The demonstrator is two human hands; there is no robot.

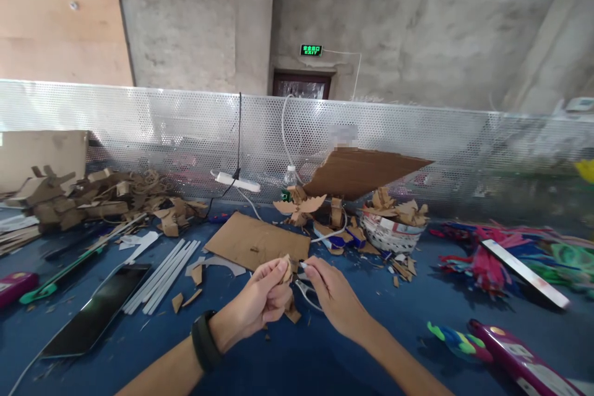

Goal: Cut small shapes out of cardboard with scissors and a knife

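Just below the middle of the head view, my left hand (pixel 266 294) is closed on a small folded cardboard piece (pixel 288 269); a dark band circles that wrist. Close beside it on the right, my right hand (pixel 331 291) is pinched around something small with a pale tip, too small to name. The two hands are apart by a narrow gap. Under and between them lies a pair of scissors (pixel 304 289) with pale handles, partly hidden by my right hand. A flat cardboard sheet (pixel 250 238) rests on the blue table just beyond my hands.
White sticks (pixel 162 278), a black phone (pixel 99 309) and cardboard scraps (pixel 177 302) lie at left. Behind stand a cardboard heap (pixel 93 198), a power strip (pixel 238 182), a bottle (pixel 290 178) and a scrap-filled basket (pixel 394 235). Colourful strips (pixel 492 266) and a purple device (pixel 522 356) are right.
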